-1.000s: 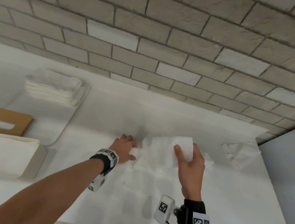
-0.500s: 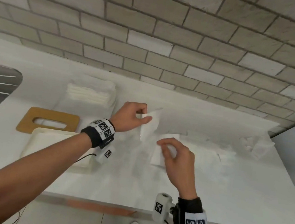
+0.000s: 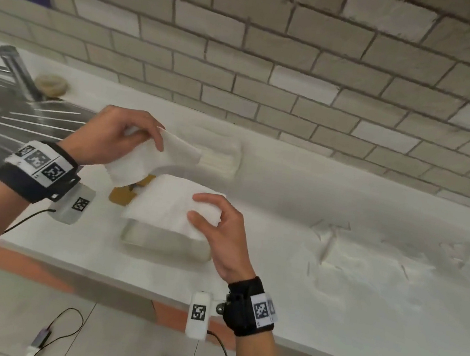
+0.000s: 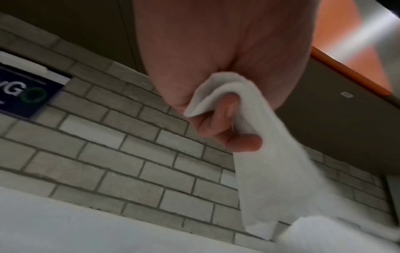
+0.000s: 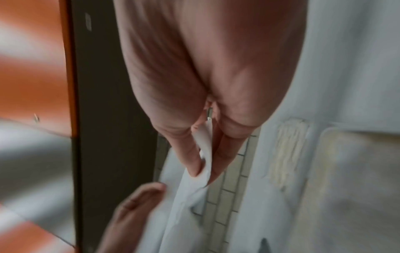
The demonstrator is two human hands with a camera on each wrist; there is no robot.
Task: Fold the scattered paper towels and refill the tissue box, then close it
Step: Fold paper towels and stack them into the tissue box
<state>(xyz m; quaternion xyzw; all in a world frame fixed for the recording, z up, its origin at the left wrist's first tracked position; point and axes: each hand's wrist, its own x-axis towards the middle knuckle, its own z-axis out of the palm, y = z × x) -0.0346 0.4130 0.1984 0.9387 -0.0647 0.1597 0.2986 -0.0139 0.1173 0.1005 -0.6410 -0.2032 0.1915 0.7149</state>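
A white paper towel (image 3: 164, 198) hangs stretched between both hands above the open cream tissue box (image 3: 164, 242). My left hand (image 3: 130, 139) pinches its upper left end, fingers curled round the fold of the paper towel (image 4: 249, 137). My right hand (image 3: 210, 216) pinches the lower right corner of the paper towel (image 5: 205, 150) between thumb and fingers. The box's tan wooden lid (image 3: 122, 195) lies flat behind the box, mostly hidden by the towel. A stack of folded towels (image 3: 219, 154) sits near the wall.
Several crumpled towels (image 3: 367, 257) lie scattered on the white counter (image 3: 302, 293) to the right. A steel sink drainer (image 3: 9, 122) and tap (image 3: 19, 72) are at the left. A brick wall (image 3: 274, 62) runs behind. The counter's front edge is close to me.
Both hands have lifted the towel off the counter and carried it left, over the tissue box. The view has swung left with them, bringing the sink into sight.
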